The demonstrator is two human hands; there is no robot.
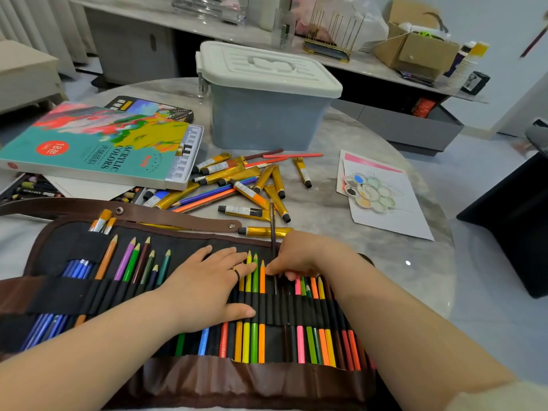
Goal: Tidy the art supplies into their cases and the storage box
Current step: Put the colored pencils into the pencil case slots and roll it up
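A thin dark stick [273, 226] is held at an unrolled pencil roll [184, 250] on a marbled round table [341, 129].
Gold paint tubes [258, 179] and loose pencils are scattered just behind the roll, between an acrylic-colours box [100, 143] and a lidded grey storage box [267, 114]. The left hand [207, 280] is laid flat, fingers straight, on the roll. The stick is pinched by the right hand [299, 256] beside an orange pencil [262, 292]. Black elastic loops are edged with brown fabric.
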